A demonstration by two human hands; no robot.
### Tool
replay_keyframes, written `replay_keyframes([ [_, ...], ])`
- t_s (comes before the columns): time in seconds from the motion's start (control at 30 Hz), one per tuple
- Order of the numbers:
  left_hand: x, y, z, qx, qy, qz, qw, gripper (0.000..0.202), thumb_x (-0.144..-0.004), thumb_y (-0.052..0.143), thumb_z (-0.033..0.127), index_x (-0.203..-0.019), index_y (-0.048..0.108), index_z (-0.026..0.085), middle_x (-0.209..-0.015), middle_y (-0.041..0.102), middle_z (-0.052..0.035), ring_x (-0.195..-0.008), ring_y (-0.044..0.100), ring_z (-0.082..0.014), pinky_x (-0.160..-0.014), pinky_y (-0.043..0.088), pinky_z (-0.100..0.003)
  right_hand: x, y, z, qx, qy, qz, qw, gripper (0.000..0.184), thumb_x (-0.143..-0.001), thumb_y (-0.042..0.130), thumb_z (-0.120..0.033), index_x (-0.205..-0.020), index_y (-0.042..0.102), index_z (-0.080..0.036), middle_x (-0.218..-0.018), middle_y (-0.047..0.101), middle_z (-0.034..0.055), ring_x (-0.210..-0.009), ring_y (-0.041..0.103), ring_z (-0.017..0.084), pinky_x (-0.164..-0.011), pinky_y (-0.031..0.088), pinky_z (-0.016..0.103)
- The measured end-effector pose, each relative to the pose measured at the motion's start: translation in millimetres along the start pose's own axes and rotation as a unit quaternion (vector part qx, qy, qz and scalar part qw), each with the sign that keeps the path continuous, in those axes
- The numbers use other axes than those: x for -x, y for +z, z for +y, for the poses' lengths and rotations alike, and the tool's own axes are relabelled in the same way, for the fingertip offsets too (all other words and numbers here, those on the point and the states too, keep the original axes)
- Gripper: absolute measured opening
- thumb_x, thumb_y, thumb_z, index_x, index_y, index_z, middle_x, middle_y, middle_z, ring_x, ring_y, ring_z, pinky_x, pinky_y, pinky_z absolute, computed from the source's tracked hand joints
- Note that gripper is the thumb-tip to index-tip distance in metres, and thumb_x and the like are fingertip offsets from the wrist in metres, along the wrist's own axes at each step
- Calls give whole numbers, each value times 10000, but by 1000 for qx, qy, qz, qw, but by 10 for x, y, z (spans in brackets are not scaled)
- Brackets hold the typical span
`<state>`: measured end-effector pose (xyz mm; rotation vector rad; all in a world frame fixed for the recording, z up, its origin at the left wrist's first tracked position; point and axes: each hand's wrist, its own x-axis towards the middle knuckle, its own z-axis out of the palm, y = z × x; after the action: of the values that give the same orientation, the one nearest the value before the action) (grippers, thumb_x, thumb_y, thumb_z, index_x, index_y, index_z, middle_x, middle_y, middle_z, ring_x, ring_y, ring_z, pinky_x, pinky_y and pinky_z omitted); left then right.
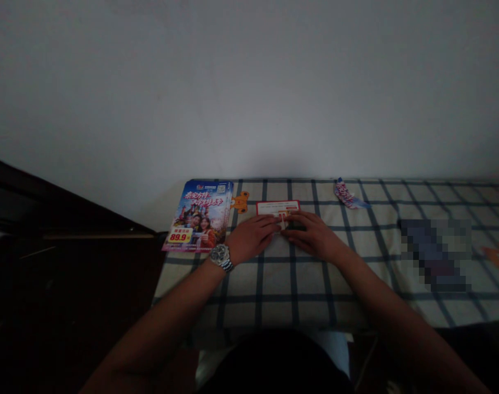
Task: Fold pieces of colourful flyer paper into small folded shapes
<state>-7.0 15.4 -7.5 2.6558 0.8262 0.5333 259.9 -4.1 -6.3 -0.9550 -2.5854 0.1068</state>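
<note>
Under the fingertips of the left hand (253, 235) and right hand (315, 235) lies a red-bordered white paper card (278, 207), small print illegible; whether either hand grips it cannot be determined. Left of the left hand: blue-and-pink glossy flyer stack (206, 216), reading "泰安方特" and "89.9".

Left hand (252, 238) just beside right hand (313, 235)

A checked cloth (313, 280) bore, from left to right, stacked printed flyers (200, 213), a red-edged card (269, 206), a crumpled wrapper (344, 193) near the far edge, and a blurred dark object (432, 256).
</note>
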Motion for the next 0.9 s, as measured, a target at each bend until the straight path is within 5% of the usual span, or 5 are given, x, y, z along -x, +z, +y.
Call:
replay_keyframes([
  [0.9, 6, 7, 31, -14, -2, 6, 1000, 313, -1025, 518, 223, -1322, 613, 241, -1444, 584, -50, -1355, 511, -219, -1170, 439, -432, 85, 66, 111, -42, 15, 13, 999, 315, -1013, 575, -265, -1306, 689, -278, -1432, 621, 101, -1384, 529, 293, -1118, 487, 534],
])
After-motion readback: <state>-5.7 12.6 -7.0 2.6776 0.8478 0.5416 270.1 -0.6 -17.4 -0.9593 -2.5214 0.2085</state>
